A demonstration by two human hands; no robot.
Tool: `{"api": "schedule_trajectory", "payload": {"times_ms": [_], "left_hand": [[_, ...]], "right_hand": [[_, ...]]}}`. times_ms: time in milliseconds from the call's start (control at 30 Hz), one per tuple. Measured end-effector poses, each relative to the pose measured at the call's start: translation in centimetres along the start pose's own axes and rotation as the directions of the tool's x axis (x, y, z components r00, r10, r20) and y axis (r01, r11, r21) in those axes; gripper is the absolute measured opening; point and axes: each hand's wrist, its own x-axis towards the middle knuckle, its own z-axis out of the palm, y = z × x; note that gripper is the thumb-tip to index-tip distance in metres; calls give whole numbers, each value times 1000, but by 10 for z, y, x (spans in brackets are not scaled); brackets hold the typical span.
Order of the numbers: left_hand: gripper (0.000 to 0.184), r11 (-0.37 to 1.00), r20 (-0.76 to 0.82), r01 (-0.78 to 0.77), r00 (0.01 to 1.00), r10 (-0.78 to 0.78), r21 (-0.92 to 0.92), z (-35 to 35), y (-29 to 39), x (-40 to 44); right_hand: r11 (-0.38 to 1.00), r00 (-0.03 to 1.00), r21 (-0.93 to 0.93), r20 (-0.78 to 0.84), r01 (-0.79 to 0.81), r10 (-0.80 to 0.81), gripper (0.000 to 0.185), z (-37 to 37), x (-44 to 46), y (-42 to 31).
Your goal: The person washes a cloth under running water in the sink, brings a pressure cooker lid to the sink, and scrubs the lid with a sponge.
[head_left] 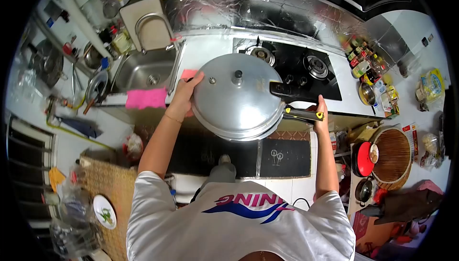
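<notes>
A large silver pressure cooker with its lid on is held up in front of me, before the counter edge. On top of the lid sits a black-capped pressure valve. My left hand grips the cooker's left side, where the small side handle is mostly hidden. My right hand is wrapped round the long handle, black with yellow marks, on the right. Just above it, the lid's black handle lies a little apart from the lower one. Behind the cooker is a black gas stove.
At the left is a steel sink with a pink cloth over its front edge. Sauce bottles and a metal bowl stand right of the stove. A plate lies on the left; a red-lidded pot stands at the right.
</notes>
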Motion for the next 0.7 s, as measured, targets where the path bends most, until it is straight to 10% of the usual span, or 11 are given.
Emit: {"api": "schedule_trajectory", "payload": {"times_ms": [367,700], "left_hand": [[48,995,339,-12,941,-24,103,87,48,177],[53,993,273,4,961,-37,121,148,44,298]], "right_hand": [[988,989,111,-122,103,-89,55,14,113,-22],[991,994,127,-96,-42,55,56,13,217,-34]]}}
